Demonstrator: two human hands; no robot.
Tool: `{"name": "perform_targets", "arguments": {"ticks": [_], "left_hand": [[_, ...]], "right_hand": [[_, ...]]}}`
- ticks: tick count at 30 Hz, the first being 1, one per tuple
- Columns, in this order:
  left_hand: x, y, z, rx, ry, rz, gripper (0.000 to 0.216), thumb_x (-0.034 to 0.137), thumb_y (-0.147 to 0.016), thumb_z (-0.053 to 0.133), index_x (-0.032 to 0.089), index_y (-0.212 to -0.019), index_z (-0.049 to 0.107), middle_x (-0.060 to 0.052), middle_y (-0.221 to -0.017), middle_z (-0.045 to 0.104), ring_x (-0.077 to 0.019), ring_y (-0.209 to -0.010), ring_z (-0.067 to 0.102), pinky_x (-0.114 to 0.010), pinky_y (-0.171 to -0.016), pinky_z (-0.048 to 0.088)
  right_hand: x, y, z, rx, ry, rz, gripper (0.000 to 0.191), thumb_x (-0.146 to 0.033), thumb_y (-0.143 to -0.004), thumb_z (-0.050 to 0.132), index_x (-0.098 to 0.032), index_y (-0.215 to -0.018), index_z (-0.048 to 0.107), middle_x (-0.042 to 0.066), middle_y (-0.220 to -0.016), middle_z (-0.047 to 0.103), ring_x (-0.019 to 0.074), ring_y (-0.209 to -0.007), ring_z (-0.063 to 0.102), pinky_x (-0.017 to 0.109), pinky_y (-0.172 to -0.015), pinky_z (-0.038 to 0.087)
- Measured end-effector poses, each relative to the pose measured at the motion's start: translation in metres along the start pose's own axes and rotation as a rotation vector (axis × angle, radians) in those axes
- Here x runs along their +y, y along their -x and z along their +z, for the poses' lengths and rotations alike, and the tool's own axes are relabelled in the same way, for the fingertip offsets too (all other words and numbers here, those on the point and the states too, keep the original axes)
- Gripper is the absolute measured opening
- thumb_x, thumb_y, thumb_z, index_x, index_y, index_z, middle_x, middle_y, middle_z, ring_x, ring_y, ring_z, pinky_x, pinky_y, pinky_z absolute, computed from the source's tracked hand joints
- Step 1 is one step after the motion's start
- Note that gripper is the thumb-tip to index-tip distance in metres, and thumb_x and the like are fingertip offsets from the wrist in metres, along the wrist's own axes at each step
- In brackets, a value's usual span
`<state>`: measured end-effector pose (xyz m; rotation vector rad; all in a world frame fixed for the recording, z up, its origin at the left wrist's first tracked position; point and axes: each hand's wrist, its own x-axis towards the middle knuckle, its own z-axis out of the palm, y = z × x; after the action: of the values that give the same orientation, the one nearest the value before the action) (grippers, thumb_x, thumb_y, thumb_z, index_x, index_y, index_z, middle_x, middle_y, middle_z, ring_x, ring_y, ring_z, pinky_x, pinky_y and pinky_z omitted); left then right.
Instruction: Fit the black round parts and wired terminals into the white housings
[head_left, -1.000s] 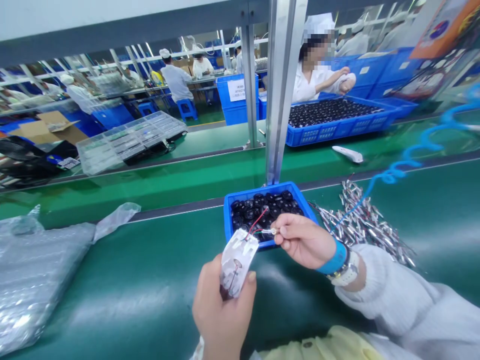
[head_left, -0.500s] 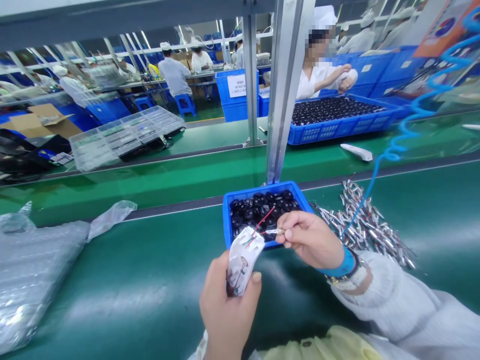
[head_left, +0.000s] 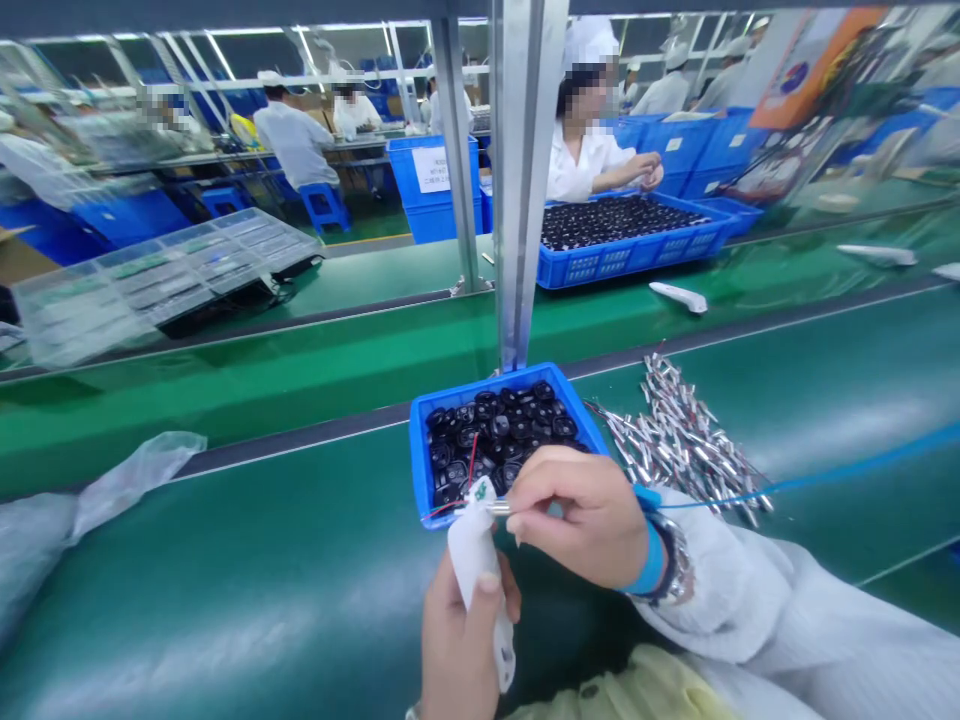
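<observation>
My left hand (head_left: 459, 650) is wrapped round a white plastic shell (head_left: 477, 560) held edge-on, with thin red and green wires (head_left: 459, 500) at its top end. My right hand (head_left: 581, 515) pinches a small silver metal part (head_left: 499, 507) against the top of the shell, where the wires come out. A blue wrist strap (head_left: 651, 560) with a thin blue cord (head_left: 825, 472) is on my right wrist. Just behind both hands sits a small blue tray (head_left: 420, 455) of black round parts (head_left: 499, 430).
A heap of silver metal parts (head_left: 679, 435) lies right of the tray on the green belt (head_left: 262, 570). Clear plastic bags (head_left: 97, 500) lie at the left. A metal post (head_left: 525, 180) rises behind the tray. Across the line a person (head_left: 592, 140) works at a large blue crate (head_left: 630, 240).
The right hand has brought the silver part down onto the shell's top end. The left hand has turned the shell edge-on. The camera has swung right and tilted down.
</observation>
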<state>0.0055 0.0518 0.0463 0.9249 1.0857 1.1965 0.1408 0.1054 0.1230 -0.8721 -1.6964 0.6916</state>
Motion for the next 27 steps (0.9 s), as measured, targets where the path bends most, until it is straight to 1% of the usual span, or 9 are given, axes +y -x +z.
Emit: {"name": "perform_targets", "arguments": {"ticks": [3, 7, 10, 12, 14, 17, 20, 24, 27], "left_hand": [[-0.003, -0.001, -0.002, 0.011, -0.058, 0.010, 0.042, 0.059, -0.073, 0.052, 0.018, -0.078, 0.053, 0.001, -0.058, 0.051, -0.0124, -0.047, 0.044, -0.024, -0.045, 0.032], [-0.001, -0.004, -0.003, 0.025, -0.318, 0.123, 0.039, 0.056, -0.076, 0.050, 0.018, -0.079, 0.055, 0.000, -0.059, 0.051, -0.0143, -0.053, 0.045, -0.026, -0.052, 0.035], [-0.004, -0.007, -0.003, 0.021, -0.314, 0.109, 0.041, 0.058, -0.077, 0.048, 0.018, -0.085, 0.055, 0.000, -0.060, 0.052, -0.0149, -0.053, 0.045, -0.026, -0.052, 0.035], [-0.008, -0.009, -0.004, 0.010, -0.257, 0.074, 0.043, 0.059, -0.077, 0.045, 0.018, -0.087, 0.053, 0.000, -0.058, 0.052, -0.0150, -0.052, 0.045, -0.027, -0.051, 0.035], [-0.011, -0.011, -0.005, 0.009, -0.211, 0.055, 0.043, 0.060, -0.077, 0.045, 0.018, -0.084, 0.053, 0.000, -0.056, 0.052, -0.0148, -0.051, 0.046, -0.026, -0.051, 0.035], [-0.014, -0.013, -0.006, -0.023, -0.141, 0.036, 0.041, 0.059, -0.077, 0.047, 0.018, -0.076, 0.052, 0.000, -0.055, 0.051, -0.0135, -0.050, 0.045, -0.025, -0.049, 0.033], [-0.016, -0.015, -0.005, -0.055, -0.027, 0.007, 0.042, 0.060, -0.075, 0.049, 0.018, -0.077, 0.051, 0.000, -0.056, 0.052, -0.0124, -0.047, 0.045, -0.024, -0.046, 0.032], [-0.020, -0.017, -0.004, -0.054, 0.045, -0.019, 0.042, 0.059, -0.075, 0.051, 0.017, -0.074, 0.052, 0.000, -0.055, 0.052, -0.0119, -0.047, 0.045, -0.024, -0.045, 0.032], [-0.021, -0.018, -0.003, -0.030, 0.122, -0.038, 0.042, 0.058, -0.074, 0.054, 0.016, -0.079, 0.054, 0.000, -0.054, 0.052, -0.0117, -0.047, 0.045, -0.023, -0.045, 0.032]], "right_hand": [[0.001, 0.000, 0.000, 0.000, -0.018, 0.053, 0.007, -0.009, -0.068, 0.064, -0.014, -0.063, 0.064, 0.001, -0.059, 0.058, 0.0065, -0.052, 0.053, 0.014, -0.046, 0.043], [0.006, 0.000, 0.000, -0.052, -0.195, 0.328, 0.003, -0.012, -0.070, 0.063, -0.013, -0.067, 0.062, -0.001, -0.058, 0.058, 0.0041, -0.044, 0.053, 0.012, -0.041, 0.041], [0.012, -0.001, 0.006, -0.043, -0.397, 0.517, 0.013, -0.014, -0.067, 0.068, -0.013, -0.063, 0.056, -0.005, -0.046, 0.052, 0.0042, -0.036, 0.049, 0.010, -0.034, 0.036], [0.016, -0.002, 0.010, -0.015, -0.449, 0.540, 0.018, -0.014, -0.063, 0.071, -0.014, -0.059, 0.053, -0.005, -0.044, 0.052, 0.0044, -0.035, 0.048, 0.010, -0.032, 0.035], [0.019, -0.003, 0.013, 0.013, -0.399, 0.467, 0.015, -0.014, -0.063, 0.070, -0.013, -0.059, 0.056, -0.003, -0.050, 0.056, 0.0046, -0.037, 0.050, 0.011, -0.034, 0.037], [0.022, -0.007, 0.012, 0.047, -0.171, 0.231, 0.006, -0.013, -0.065, 0.069, -0.013, -0.062, 0.063, 0.001, -0.060, 0.061, 0.0058, -0.047, 0.054, 0.014, -0.043, 0.043], [0.025, -0.010, 0.013, 0.053, -0.011, 0.054, 0.006, -0.015, -0.068, 0.068, -0.014, -0.063, 0.065, 0.002, -0.059, 0.062, 0.0081, -0.054, 0.057, 0.016, -0.050, 0.046], [0.028, -0.006, 0.020, 0.037, 0.093, -0.068, 0.011, -0.020, -0.074, 0.065, -0.016, -0.064, 0.066, 0.003, -0.061, 0.064, 0.0095, -0.058, 0.059, 0.018, -0.054, 0.048], [0.029, -0.001, 0.021, -0.040, 0.138, -0.122, 0.012, -0.021, -0.080, 0.058, -0.014, -0.077, 0.068, 0.005, -0.071, 0.066, 0.0101, -0.066, 0.060, 0.018, -0.061, 0.048]]}}
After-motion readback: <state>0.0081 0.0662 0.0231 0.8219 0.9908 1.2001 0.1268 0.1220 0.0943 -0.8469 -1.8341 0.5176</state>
